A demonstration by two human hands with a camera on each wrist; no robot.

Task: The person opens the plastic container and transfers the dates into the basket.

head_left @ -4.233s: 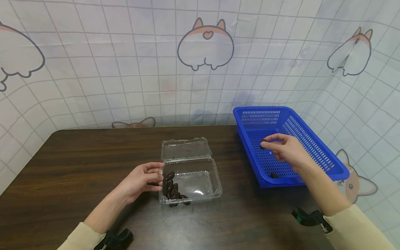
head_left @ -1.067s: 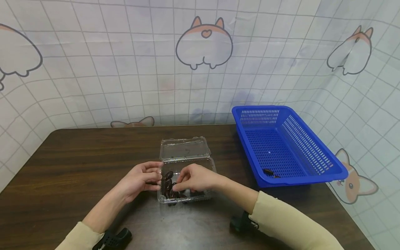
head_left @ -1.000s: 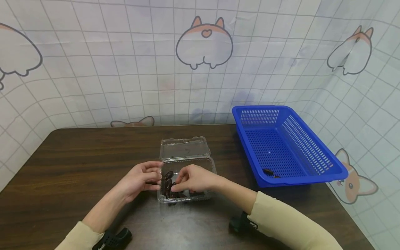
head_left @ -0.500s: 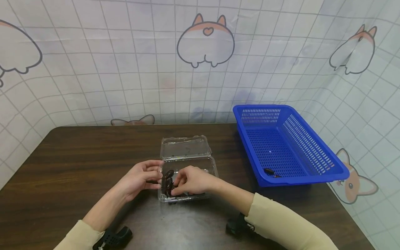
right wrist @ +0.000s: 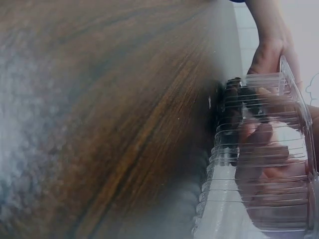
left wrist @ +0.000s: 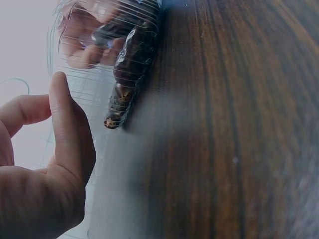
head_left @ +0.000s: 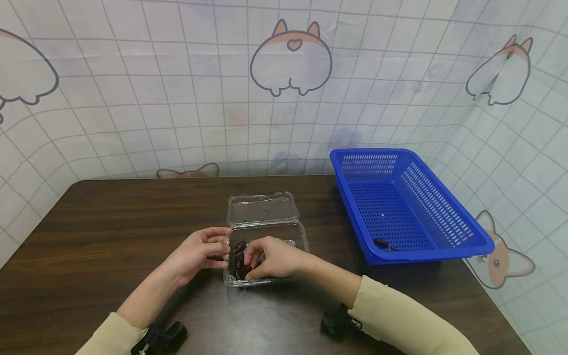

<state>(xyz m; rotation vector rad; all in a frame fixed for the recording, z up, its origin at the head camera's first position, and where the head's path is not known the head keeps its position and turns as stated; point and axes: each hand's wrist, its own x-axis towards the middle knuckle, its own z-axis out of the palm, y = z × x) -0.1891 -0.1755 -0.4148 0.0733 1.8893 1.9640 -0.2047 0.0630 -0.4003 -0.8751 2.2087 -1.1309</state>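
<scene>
A clear plastic clamshell box [head_left: 303,236] stands on the table with its lid [head_left: 264,208] folded back. Several dark brown dates [head_left: 240,246] lie along its left side. My left hand [head_left: 199,254] rests against the left wall, its fingers fairly straight and fingertips at the rim. Inside the box, my right hand [head_left: 275,257] pinches a date [left wrist: 112,32] between thumb and fingers, seen through the plastic in the left wrist view. The right wrist view shows the right fingers [right wrist: 271,154] behind the ribbed wall, with more dates [right wrist: 230,107] by the bottom.
To the right stands a blue plastic basket [head_left: 470,241] with a few dates [head_left: 381,243] in its near left corner. The dark wooden table [head_left: 133,217] meets a grid-patterned wall cloth [head_left: 177,98] at the back and right.
From over the blue basket with a date, my right hand has come left into the clear box. Another date now lies in the basket. My left hand has stayed at the box.
</scene>
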